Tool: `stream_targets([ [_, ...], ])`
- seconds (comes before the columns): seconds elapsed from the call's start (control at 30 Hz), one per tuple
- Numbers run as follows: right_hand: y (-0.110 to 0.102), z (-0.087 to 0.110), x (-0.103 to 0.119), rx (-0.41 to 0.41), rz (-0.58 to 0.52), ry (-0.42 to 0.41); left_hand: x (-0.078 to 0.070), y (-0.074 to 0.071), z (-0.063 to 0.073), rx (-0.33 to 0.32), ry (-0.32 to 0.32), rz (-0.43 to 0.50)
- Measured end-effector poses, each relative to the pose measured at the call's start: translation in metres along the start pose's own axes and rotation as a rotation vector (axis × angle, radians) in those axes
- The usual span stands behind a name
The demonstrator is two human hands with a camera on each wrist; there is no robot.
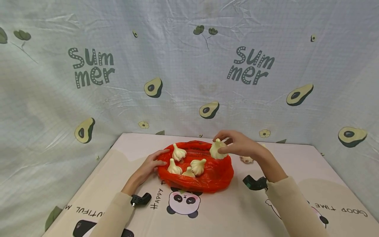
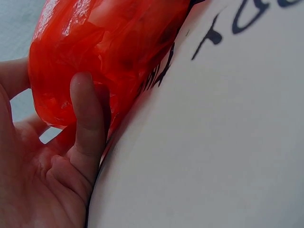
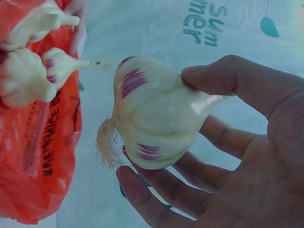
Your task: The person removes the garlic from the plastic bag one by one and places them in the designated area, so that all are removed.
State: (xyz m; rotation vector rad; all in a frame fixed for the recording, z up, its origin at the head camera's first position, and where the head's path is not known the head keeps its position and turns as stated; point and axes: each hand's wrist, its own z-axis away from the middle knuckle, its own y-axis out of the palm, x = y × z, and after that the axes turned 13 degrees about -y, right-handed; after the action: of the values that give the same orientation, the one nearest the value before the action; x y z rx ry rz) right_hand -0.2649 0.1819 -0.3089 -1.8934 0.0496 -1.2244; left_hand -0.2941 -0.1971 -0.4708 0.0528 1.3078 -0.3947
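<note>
My right hand (image 1: 237,143) holds a garlic bulb (image 3: 152,114) between thumb and fingers, over the right part of a red plastic bag (image 1: 216,182). The bulb is pale with purple streaks and a tuft of dry roots. The bag lies spread wide on the table, its rim rolled into a ring. Several more garlic bulbs (image 1: 197,166) sit inside it, grouped toward the left. At the bag's left edge my left hand (image 1: 149,166) grips the plastic. In the left wrist view its thumb (image 2: 85,107) lies along the outside, the other fingers partly hidden behind the bag.
Another garlic bulb (image 1: 246,159) lies on the table right of the bag, partly hidden by the right hand. The table cover (image 1: 225,214) is pale with panda prints and lettering. A cloth printed with avocados (image 1: 177,108) hangs around the table's back and sides.
</note>
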Motion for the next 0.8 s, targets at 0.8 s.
stream_targets([
  [0.8,-0.013,0.052,-0.015,-0.091,-0.097,0.008,0.001,0.000,-0.002,-0.006,-0.003,0.005],
])
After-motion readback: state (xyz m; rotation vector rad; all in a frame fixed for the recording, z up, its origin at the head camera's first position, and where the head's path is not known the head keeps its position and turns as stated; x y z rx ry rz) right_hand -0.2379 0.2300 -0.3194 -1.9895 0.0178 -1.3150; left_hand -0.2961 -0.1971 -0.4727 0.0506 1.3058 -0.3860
